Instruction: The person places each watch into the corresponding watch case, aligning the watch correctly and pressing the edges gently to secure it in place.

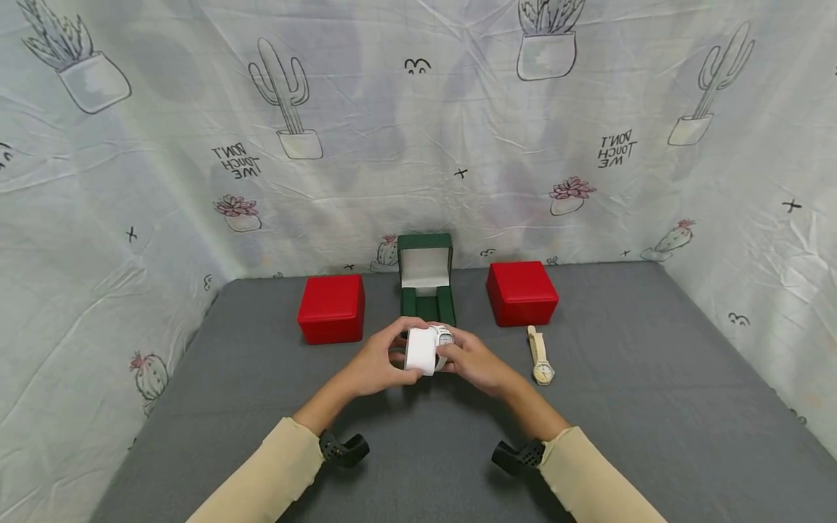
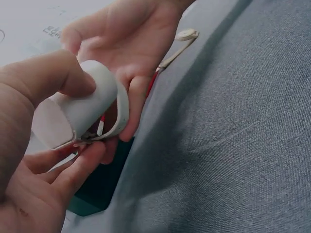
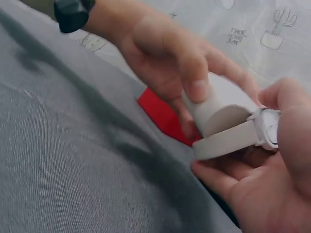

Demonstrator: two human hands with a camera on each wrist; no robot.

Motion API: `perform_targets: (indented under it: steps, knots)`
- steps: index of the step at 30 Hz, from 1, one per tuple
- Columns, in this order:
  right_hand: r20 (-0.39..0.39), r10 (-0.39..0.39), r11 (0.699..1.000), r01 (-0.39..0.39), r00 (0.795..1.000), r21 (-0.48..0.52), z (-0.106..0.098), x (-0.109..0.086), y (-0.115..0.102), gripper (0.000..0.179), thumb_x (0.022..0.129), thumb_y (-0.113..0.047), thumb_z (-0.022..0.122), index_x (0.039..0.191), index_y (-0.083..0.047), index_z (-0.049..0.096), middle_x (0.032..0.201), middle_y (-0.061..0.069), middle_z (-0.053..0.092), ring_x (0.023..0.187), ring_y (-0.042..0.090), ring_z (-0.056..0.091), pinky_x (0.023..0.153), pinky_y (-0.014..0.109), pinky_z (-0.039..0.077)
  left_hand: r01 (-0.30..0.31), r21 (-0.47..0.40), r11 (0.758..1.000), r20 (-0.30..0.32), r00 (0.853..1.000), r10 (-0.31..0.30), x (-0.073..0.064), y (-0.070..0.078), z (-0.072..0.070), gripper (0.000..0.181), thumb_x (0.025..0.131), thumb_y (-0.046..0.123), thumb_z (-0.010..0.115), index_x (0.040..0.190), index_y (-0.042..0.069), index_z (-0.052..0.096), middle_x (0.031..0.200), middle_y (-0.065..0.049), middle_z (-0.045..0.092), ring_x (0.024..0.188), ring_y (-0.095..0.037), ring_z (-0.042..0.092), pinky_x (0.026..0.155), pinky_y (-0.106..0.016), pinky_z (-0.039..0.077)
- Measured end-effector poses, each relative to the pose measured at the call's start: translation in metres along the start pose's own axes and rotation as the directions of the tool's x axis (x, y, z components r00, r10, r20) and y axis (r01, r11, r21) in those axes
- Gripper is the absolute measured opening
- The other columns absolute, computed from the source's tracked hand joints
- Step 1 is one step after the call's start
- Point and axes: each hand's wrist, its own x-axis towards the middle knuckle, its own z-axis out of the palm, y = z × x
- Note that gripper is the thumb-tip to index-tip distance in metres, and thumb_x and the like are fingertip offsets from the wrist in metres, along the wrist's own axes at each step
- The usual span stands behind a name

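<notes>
Near the middle of the table, my left hand (image 1: 378, 365) grips a white watch cushion (image 1: 420, 351) between thumb and fingers. A white wristwatch (image 3: 269, 127) is held by my right hand (image 1: 482, 365), thumb on its dial side, its strap curved into a loop. The strap (image 2: 121, 111) lies against one end of the cushion; how far the cushion reaches into the loop I cannot tell. Just beyond both hands stands a green watch box (image 1: 425, 243), its lid up, showing a pale lid lining and a green inside.
A red box (image 1: 331, 309) with its lid down sits left of the green one, and another red box (image 1: 522, 293) sits to the right. In front of the right one lies a cream-strapped watch (image 1: 540, 359). Behind the grey table (image 1: 654, 407) hangs a cactus-print cloth (image 1: 405, 131).
</notes>
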Motion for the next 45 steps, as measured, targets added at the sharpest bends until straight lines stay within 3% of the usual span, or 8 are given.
perform_targets:
  steps: [5,10,17,23,28,31,37,45]
  knots:
    - [0.047,0.039,0.998,-0.041,0.998,0.046,-0.001,-0.001,-0.001,0.055,0.102,-0.017,0.036,0.152,-0.003,0.019,0.145,0.018,0.037,0.115,0.018,0.052,0.104,0.036,0.047,-0.014,0.015,1.0,-0.047,0.999,0.014,0.0,-0.005,0.0,0.062,0.079,0.01,0.076,0.132,0.028,0.048,0.124,-0.003,0.058,0.107,-0.027,0.058,0.093,-0.045,0.052]
    - [-0.031,0.019,0.992,-0.015,0.999,0.125,0.003,-0.003,0.0,0.054,0.103,-0.02,0.038,0.151,-0.001,0.022,0.151,0.02,0.035,0.123,0.021,0.054,0.106,0.04,0.044,-0.002,-0.049,0.999,-0.149,0.989,-0.005,0.002,-0.01,0.001,0.063,0.079,0.006,0.076,0.132,0.024,0.048,0.124,-0.006,0.058,0.106,-0.023,0.059,0.095,-0.041,0.052]
    - [-0.157,-0.11,0.993,0.116,0.981,0.026,0.011,-0.004,0.007,0.035,0.099,-0.009,0.053,0.128,0.009,0.047,0.127,0.027,0.056,0.118,0.035,0.058,0.097,0.041,0.051,0.051,-0.272,0.961,-0.316,0.938,-0.14,0.005,-0.013,0.004,0.06,0.08,0.0,0.073,0.132,0.017,0.048,0.124,-0.015,0.056,0.102,-0.024,0.063,0.079,-0.024,0.056]
    - [-0.165,-0.183,0.983,0.183,0.969,-0.017,0.017,-0.006,0.006,0.031,0.098,-0.006,0.053,0.124,0.009,0.05,0.127,0.029,0.057,0.121,0.048,0.052,0.095,0.038,0.052,0.056,-0.274,0.96,-0.381,0.91,-0.162,0.006,-0.01,0.007,0.06,0.079,0.0,0.074,0.131,0.015,0.048,0.126,-0.013,0.054,0.104,-0.027,0.063,0.081,-0.03,0.058]
    - [-0.172,-0.218,0.969,0.192,0.961,-0.155,0.02,-0.008,0.002,0.028,0.099,-0.01,0.053,0.123,0.004,0.056,0.138,0.024,0.053,0.123,0.045,0.054,0.095,0.033,0.052,0.056,-0.237,0.97,-0.366,0.92,-0.142,0.006,-0.008,0.007,0.065,0.078,-0.002,0.075,0.132,0.02,0.047,0.127,-0.01,0.052,0.107,-0.025,0.062,0.087,-0.033,0.057]
    - [-0.209,-0.228,0.952,0.173,0.951,-0.254,0.018,-0.007,0.001,0.028,0.097,-0.012,0.057,0.121,0.001,0.058,0.14,0.02,0.053,0.122,0.039,0.057,0.095,0.031,0.052,0.021,-0.229,0.973,-0.33,0.939,-0.098,0.005,-0.009,0.007,0.068,0.078,-0.003,0.075,0.135,0.018,0.045,0.129,-0.011,0.05,0.109,-0.025,0.06,0.086,-0.031,0.057]
    - [-0.16,-0.173,0.979,0.152,0.972,-0.134,0.004,-0.002,-0.002,0.065,0.091,-0.01,0.065,0.149,-0.016,0.035,0.152,0.014,0.039,0.124,0.037,0.055,0.094,0.034,0.053,-0.029,-0.252,0.967,-0.19,0.981,-0.021,0.006,-0.009,0.008,0.071,0.079,-0.002,0.075,0.139,0.017,0.042,0.134,-0.013,0.049,0.115,-0.026,0.058,0.085,-0.029,0.057]
    - [-0.054,-0.162,0.983,0.156,0.985,-0.098,-0.005,0.001,-0.005,0.073,0.09,-0.009,0.066,0.152,-0.022,0.031,0.151,0.011,0.04,0.1,0.022,0.068,0.085,0.036,0.057,0.012,-0.069,0.998,-0.155,0.988,-0.023,0.009,-0.004,0.007,0.08,0.076,0.008,0.08,0.144,0.011,0.037,0.133,-0.011,0.056,0.116,-0.025,0.06,0.095,-0.037,0.053]
